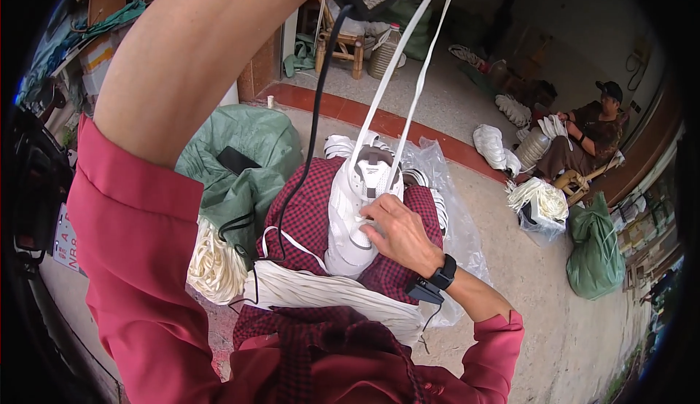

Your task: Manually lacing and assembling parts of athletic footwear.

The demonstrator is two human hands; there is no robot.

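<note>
Where laces (pixel 397 68) rise, forearm (pixel 197 47) across

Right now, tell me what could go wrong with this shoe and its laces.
1. The right hand only steadies the white shoe on the lap; a hard pull on the taut laces might tip it.
2. The black cord hangs beside the laces and could snag.
3. The loose lace bundle may slide off the knees.
</note>
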